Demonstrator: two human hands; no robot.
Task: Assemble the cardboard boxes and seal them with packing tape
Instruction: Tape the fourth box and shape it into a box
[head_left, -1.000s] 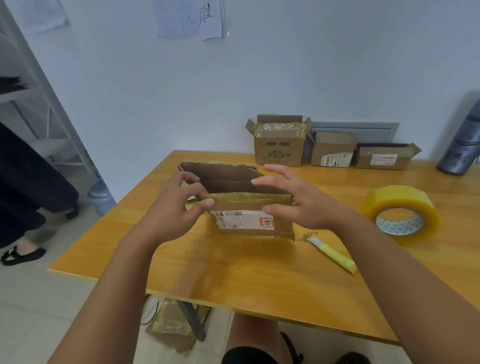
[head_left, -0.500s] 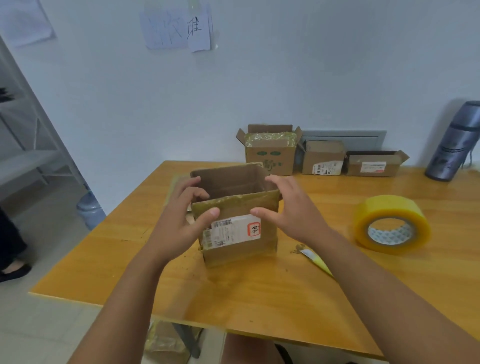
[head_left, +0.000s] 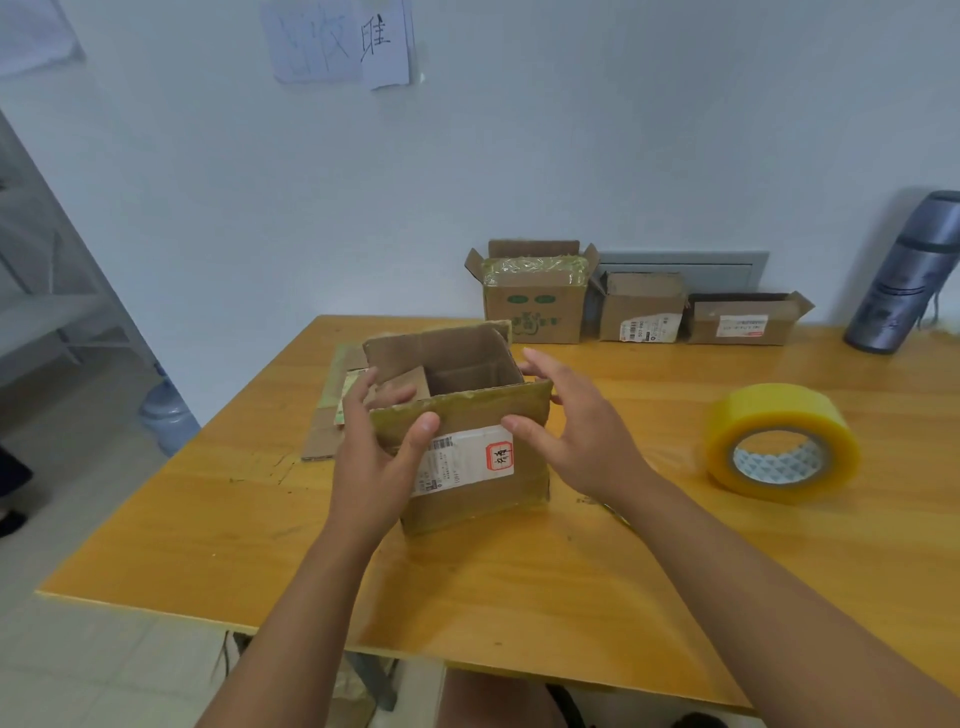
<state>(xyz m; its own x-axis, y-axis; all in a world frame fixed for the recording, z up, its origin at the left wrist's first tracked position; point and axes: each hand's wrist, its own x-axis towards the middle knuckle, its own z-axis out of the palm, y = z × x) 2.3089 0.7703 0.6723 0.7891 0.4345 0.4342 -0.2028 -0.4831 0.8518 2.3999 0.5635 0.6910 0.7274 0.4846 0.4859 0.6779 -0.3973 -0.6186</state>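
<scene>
An open brown cardboard box (head_left: 470, 491) with a white shipping label stands upright near the middle of the wooden table (head_left: 519, 582), its top flaps raised. My left hand (head_left: 371, 462) grips its left front corner, thumb on the front face and fingers curled round the side. At the right front corner, my right hand (head_left: 576, 439) pinches the box, thumb on the label side and fingers reaching behind the edge. A large roll of yellow packing tape (head_left: 779, 441) stands on edge to the right, apart from both hands.
Three small open boxes (head_left: 535, 306) (head_left: 641, 306) (head_left: 743, 319) line the wall at the table's back. A flattened cardboard piece (head_left: 330, 421) lies behind the left hand. A grey flask (head_left: 906, 275) leans at the far right. A water jug (head_left: 166, 410) sits on the floor.
The box has gone from nearly flat to a squared, open shape between my hands. It now stands turned slightly. Both hands stay on its front corners.
</scene>
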